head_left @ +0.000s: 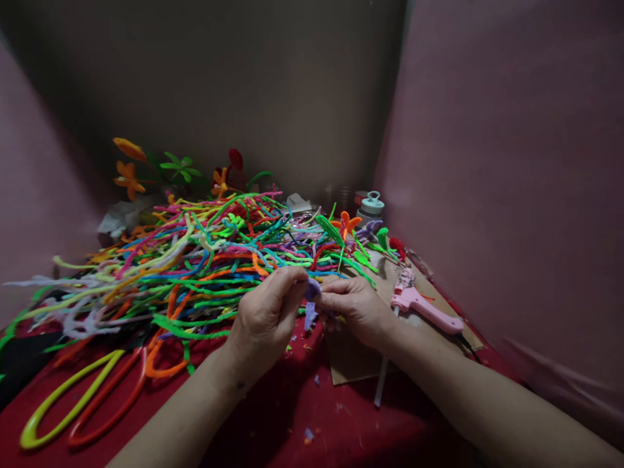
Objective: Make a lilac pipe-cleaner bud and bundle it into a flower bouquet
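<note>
My left hand [266, 318] and my right hand [358, 309] meet over the red cloth [302, 416], both pinched on a small purple pipe-cleaner piece [312, 296]. Its lower end hangs down between my fingers. A big tangled heap of pipe cleaners [195, 260] in many colours lies just behind and to the left of my hands. A pink glue gun [422, 302] rests on a brown cardboard sheet [351, 357] to the right of my right hand.
Finished pipe-cleaner flowers [129, 169] stand at the back left, with more flowers [348, 224] at the back right. A lidded jar [371, 207] is near the corner. Scissors with yellow and red handles [78, 403] lie front left. Pink walls close in on both sides.
</note>
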A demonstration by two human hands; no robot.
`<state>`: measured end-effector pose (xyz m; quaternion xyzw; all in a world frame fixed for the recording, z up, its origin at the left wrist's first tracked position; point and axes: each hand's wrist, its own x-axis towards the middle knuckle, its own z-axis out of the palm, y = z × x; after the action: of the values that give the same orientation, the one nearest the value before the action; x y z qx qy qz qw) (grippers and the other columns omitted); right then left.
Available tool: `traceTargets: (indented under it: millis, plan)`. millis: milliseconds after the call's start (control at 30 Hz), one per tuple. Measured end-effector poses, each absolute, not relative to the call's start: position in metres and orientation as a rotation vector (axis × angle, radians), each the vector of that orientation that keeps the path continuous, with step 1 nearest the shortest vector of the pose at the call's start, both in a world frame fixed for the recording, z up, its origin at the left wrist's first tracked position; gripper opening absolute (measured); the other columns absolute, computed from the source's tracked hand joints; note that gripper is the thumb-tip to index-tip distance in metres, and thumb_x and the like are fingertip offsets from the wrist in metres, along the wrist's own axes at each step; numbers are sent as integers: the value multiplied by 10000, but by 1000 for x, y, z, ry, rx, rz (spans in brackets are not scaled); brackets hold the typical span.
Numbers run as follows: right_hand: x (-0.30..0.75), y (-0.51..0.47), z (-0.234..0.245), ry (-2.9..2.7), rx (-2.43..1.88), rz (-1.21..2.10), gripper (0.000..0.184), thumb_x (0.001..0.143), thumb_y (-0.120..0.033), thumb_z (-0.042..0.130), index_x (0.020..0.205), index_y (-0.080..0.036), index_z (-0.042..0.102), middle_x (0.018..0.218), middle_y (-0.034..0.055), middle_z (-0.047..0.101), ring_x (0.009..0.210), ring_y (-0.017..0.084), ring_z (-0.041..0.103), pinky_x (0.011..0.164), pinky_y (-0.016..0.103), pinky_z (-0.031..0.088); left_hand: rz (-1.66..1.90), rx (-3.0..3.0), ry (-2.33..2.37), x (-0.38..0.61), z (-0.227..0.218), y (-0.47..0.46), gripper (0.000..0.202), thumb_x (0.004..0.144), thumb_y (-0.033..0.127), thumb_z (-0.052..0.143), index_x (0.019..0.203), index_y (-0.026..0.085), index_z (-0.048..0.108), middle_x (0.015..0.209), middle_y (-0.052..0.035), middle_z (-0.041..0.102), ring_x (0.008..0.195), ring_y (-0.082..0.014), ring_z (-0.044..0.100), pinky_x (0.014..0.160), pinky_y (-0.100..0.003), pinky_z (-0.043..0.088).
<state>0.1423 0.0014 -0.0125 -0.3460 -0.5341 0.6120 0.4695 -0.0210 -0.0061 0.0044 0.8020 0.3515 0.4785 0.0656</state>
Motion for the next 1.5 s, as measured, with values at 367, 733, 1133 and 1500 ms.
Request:
traceTargets:
  millis: [367,733,1133,1500]
  plan:
    - [146,1,-12,-1555,-862,738,135,789,-250,603,768,-191,723,643,7,549,608,119,498,557,236,403,1433,2088,977,-17,1,-9,432,812,132,522,1194,224,343,820,6,550,658,-90,584,618,-210,490]
    - [147,-1,-11,-1666,-806,333,180,818,-170,559,884,-225,717,722,35,599,678,141,558,635,254,457,1612,2380,1064,-19,4,-10,149,805,130,548,930,207,523,766,7,584,640,-98,574,615,-208,476]
    - [149,-1,-18,-1754,-813,456,194,837,-195,528,907,-206,709,747,45,587,704,145,551,640,255,452,1523,2697,1078,-21,9,-11,104,827,98,510,853,199,513,717,18,568,632,-89,542,594,-194,440]
    - [149,3,-18,-1816,-849,368,198,840,-200,510,819,-167,704,720,51,595,686,148,541,644,270,432,1484,2545,1086,-21,1,-7,83,825,121,516,859,197,517,737,16,566,619,-82,549,592,-192,448]
